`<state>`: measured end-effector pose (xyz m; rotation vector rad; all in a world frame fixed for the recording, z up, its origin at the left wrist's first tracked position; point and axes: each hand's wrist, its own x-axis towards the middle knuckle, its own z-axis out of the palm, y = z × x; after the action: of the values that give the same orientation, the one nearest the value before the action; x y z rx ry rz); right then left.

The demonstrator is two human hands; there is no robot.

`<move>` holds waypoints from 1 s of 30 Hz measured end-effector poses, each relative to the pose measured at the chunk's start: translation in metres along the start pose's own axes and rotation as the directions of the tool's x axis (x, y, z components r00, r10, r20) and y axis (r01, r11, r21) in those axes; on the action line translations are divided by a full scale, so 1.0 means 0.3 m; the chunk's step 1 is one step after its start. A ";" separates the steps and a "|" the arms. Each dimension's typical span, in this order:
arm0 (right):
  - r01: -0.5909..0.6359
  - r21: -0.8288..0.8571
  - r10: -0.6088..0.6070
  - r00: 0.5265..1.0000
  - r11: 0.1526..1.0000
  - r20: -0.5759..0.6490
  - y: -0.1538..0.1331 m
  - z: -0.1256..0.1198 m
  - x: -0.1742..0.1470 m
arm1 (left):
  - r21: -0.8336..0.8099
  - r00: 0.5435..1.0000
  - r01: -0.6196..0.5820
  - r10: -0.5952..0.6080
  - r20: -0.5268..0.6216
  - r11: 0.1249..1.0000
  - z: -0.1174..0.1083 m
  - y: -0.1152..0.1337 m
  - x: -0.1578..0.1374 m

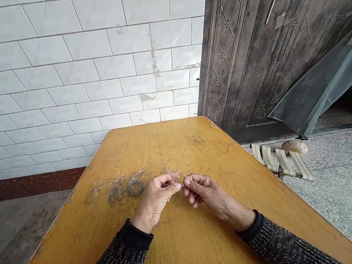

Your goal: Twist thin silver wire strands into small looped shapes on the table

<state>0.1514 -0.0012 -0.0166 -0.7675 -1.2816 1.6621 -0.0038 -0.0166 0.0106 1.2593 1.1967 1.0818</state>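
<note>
Left hand (158,195): thumb and forefinger nearly together at the tips, pinching a thin wire (183,175); grip partly hidden by the fingers.
Right hand (206,192): thumb and forefinger closed on the same wire; other fingers curled beneath.
Thin wire: raised above the table (194,246), bowed in a small arc between the two sets of fingertips; full length cannot be made out.
Wire bundles, left side: three in a row, a loose coil (97,191) outermost, a tangled bundle (117,192) in the middle, a rounder grey coil (135,186) just beside the left hand.
Loose strands (170,167): just beyond the left fingertips, ends splayed.
Far right of tabletop: a pale looped wire (197,141), with a thin dark wire (223,146) near it, bent roughly into a triangle.
Surroundings: white tiled wall (106,72) beyond the table; strap-topped stool (282,161) on the floor at right.
</note>
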 end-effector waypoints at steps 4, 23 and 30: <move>-0.018 -0.005 0.018 1.000 1.000 -0.006 -0.001 0.001 0.001 | 0.032 1.000 -0.010 0.009 0.029 0.999 -0.009 -0.018 0.009; 0.120 -0.256 -0.157 0.979 0.959 -0.129 -0.034 -0.019 0.023 | 0.128 0.999 -0.031 0.029 0.014 0.991 0.021 0.002 -0.006; 0.095 -0.255 -0.130 0.984 0.962 -0.125 -0.025 -0.023 0.029 | 0.051 0.999 0.000 -0.003 0.046 0.999 0.018 -0.007 -0.004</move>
<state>0.1558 0.0101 -0.0111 -0.9258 -1.4211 1.3472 0.0013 -0.0185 0.0083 1.3152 1.1964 1.0214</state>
